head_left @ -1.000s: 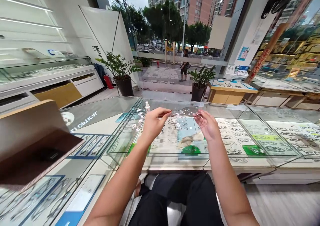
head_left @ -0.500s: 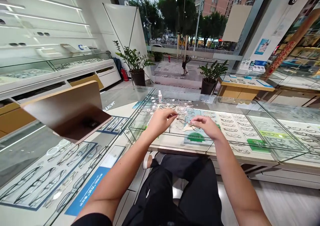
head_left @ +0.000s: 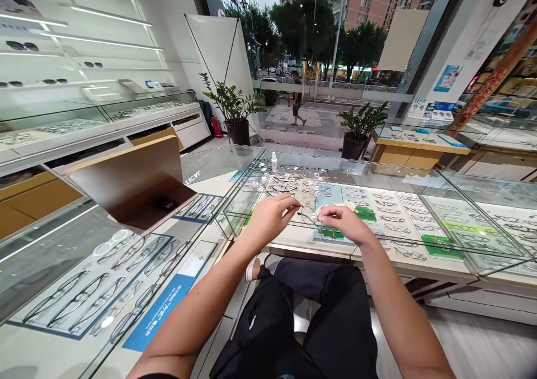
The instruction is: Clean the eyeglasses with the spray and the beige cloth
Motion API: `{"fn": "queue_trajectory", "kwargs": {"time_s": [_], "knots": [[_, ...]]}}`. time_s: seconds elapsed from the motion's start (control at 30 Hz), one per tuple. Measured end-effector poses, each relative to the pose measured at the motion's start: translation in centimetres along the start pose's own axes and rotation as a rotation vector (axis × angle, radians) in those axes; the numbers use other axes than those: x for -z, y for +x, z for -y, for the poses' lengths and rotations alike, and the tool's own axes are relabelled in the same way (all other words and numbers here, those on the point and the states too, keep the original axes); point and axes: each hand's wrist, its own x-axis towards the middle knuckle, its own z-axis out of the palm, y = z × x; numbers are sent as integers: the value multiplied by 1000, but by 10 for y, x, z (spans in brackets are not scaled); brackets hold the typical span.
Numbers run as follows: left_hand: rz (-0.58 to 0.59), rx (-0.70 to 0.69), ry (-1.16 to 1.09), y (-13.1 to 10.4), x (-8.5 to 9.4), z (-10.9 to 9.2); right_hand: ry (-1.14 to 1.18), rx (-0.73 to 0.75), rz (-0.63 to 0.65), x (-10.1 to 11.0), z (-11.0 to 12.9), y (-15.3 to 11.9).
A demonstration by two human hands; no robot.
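Above the glass display case (head_left: 419,178), my left hand (head_left: 277,214) pinches one end of a thin-framed pair of glasses (head_left: 308,216). My right hand (head_left: 342,221) has its fingers closed on the other side of the glasses, with a pale cloth (head_left: 350,204) bunched beside and behind the fingers. The frame hangs between the two hands, and part of it shows below my right hand. A small white bottle (head_left: 274,162) stands upright on the glass beyond my left hand.
Rows of eyeglasses and green cards (head_left: 440,246) lie inside the case. To the left a brown angled board or mirror (head_left: 138,183) stands on another glass counter. Potted plants (head_left: 238,108) flank the glass door, and a person (head_left: 297,100) walks outside.
Both hands and the glasses have shifted slightly down, and the glasses have turned, with part now below my right hand. More cloth shows behind my right hand. The view has swung a little left.
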Motion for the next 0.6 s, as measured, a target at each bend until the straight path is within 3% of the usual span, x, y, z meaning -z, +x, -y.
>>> {"fn": "queue_trajectory", "kwargs": {"time_s": [0.33,0.6], "knots": [[-69,103,-176,-11,-8,10,81,-19,176,-20,-6,6],[-145,411,-785,-10,-30,31,227,-74,190,-40,-6,17]]}}
